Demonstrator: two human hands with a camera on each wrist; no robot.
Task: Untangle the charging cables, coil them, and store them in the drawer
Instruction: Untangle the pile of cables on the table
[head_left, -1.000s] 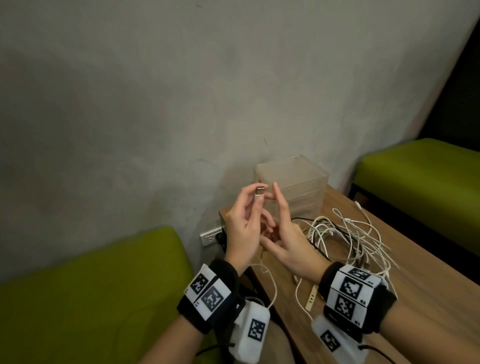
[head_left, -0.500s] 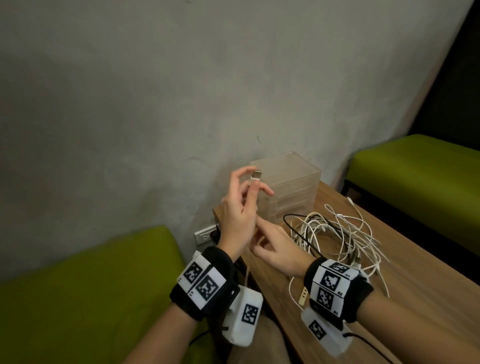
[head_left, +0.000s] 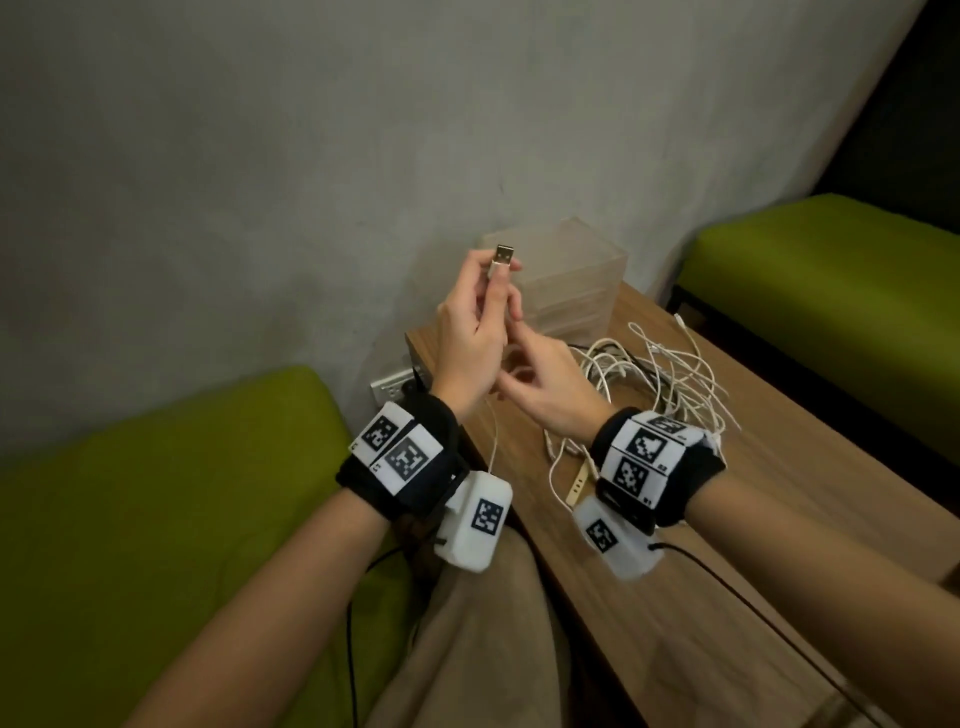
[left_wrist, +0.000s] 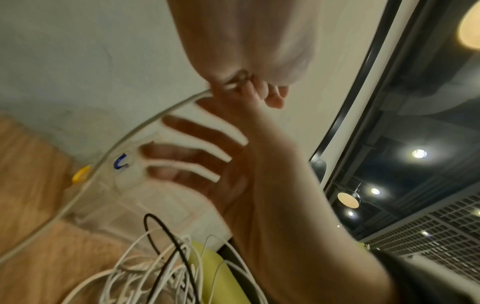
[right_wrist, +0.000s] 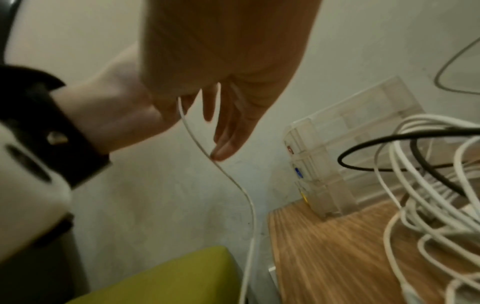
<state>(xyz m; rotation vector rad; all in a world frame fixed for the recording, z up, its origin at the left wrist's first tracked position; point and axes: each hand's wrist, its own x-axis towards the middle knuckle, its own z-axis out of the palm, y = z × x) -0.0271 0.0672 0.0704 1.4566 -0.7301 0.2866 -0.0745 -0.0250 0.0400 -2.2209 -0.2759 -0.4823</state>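
My left hand (head_left: 501, 270) is raised in front of the wall and pinches the silver USB plug (head_left: 503, 255) of a white cable (right_wrist: 233, 181) between thumb and fingertips. The cable runs down behind its palm. My right hand (head_left: 519, 358) is just below and pinches that cable (left_wrist: 130, 135) with thumb and forefinger, its other fingers spread. The cable hangs down past the table edge. A tangle of white cables (head_left: 665, 374) with one black cable (right_wrist: 376, 156) lies on the wooden table (head_left: 675, 545). A clear drawer unit (head_left: 576, 291) stands shut at the wall behind my hands.
Green benches sit left (head_left: 182, 493) and right (head_left: 831, 291) of the table. A wall socket (head_left: 395, 387) is beside the table's far left corner. A beige connector (head_left: 576, 486) lies near my right wrist. The drawers have coloured handles (right_wrist: 298, 172).
My right hand has dropped from beside the plug to the cable under my left hand. My left hand keeps the plug held up.
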